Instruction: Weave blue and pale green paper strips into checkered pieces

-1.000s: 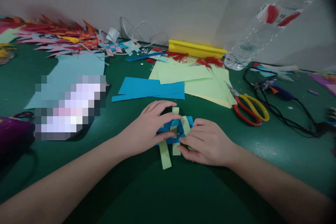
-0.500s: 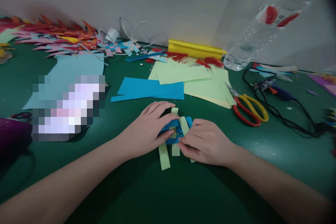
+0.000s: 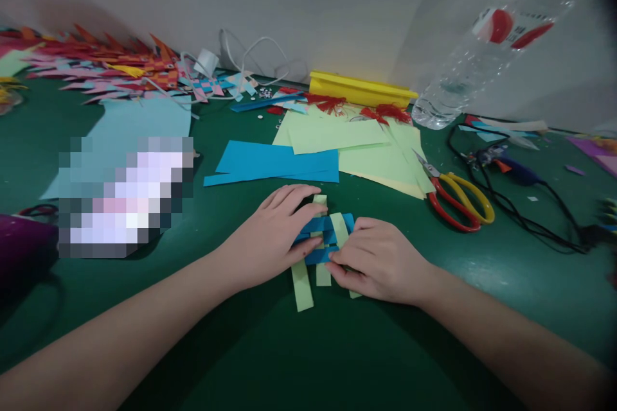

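Observation:
Blue paper strips [image 3: 317,255] and pale green paper strips [image 3: 302,288] cross over and under each other in a small weave on the table. My left hand [image 3: 270,241] is curled over its left side, with the thumb and fingers holding the strips down. At the right side, my right hand [image 3: 380,260] is closed, its thumb and index finger pinching at the strips. Several green ends stick out below the blue ones. My fingers cover part of the weave.
Beyond my hands lie blue paper [image 3: 270,164] and pale green sheets [image 3: 337,135]. Scissors [image 3: 465,199] with red and yellow handles rest to the right, near a black cable [image 3: 511,221]. A plastic bottle [image 3: 477,70] stands behind. A blurred-out bright object [image 3: 130,199] lies left.
My left index finger has lifted slightly, showing more of the blue strips. Otherwise both hands and the strips stay almost where they were.

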`<state>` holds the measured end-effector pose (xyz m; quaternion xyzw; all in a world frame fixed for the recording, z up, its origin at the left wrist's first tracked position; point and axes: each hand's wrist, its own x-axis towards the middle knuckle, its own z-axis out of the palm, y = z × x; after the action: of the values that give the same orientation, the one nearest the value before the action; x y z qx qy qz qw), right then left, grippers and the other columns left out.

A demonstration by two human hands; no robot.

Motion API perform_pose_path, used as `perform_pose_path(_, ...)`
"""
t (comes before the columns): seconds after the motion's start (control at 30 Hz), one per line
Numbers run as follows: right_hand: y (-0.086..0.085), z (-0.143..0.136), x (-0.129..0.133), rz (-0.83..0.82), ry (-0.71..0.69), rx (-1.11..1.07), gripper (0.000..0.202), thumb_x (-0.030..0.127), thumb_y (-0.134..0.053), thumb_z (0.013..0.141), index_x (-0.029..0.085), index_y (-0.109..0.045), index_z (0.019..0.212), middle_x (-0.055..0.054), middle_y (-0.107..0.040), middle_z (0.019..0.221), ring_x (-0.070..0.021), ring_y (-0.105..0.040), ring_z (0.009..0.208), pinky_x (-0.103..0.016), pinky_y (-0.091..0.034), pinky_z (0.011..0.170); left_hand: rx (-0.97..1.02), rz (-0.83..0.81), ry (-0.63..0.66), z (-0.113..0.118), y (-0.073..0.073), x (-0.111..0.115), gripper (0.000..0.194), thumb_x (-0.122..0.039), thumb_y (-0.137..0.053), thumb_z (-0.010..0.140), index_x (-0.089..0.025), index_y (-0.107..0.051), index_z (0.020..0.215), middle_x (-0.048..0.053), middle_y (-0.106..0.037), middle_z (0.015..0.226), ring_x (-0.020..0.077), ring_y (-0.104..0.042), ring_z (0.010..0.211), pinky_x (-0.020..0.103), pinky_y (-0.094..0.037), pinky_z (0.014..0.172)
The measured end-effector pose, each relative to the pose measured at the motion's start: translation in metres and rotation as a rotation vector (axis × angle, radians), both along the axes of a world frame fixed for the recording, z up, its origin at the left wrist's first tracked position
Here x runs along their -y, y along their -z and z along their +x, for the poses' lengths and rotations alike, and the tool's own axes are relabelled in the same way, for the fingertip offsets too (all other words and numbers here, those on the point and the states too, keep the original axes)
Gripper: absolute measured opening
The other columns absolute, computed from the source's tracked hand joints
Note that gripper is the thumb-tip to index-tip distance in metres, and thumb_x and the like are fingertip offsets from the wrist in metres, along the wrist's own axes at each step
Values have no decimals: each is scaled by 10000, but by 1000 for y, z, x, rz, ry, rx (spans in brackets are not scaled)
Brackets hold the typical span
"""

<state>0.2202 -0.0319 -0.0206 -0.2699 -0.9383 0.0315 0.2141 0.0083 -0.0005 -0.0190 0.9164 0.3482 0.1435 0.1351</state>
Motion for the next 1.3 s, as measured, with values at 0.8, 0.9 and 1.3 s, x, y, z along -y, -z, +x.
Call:
perform_pose_path(0.8, -4, -3, 4, 60, 39, -10, 125, 278, -537, 870, 179, -614, 870, -13, -649, 785, -146, -542, 783, -326, -390, 778, 22, 2, -32, 1, 4, -2, 337, -332, -508, 907, -232, -485, 1227, 88, -415, 1368, 267, -321, 1313, 474, -327, 1071)
perform_pose_path(0.9, -4, -3, 2, 20, 58, -2, 152, 307, -535, 868, 173, -596, 832, -28, -660, 852, -169, -559, 888, -368, -379, 882, 21, 3, -30, 1, 4, -2, 328, -320, -508, 907, -234, -486, 1223, 89, -416, 1365, 267, -315, 1318, 479, -323, 1072)
perform_pose_path(1.3, -3, -3, 1, -15, 83, -42, 117, 281, -557, 865, 187, -605, 814, 4, -686, 850, -148, -583, 908, -405, -321, 1026, 15, -5, -37, 1, 3, -1, 335, -303, -534, 894, -231, -490, 1218, 82, -412, 1370, 266, -321, 1315, 469, -327, 1073)
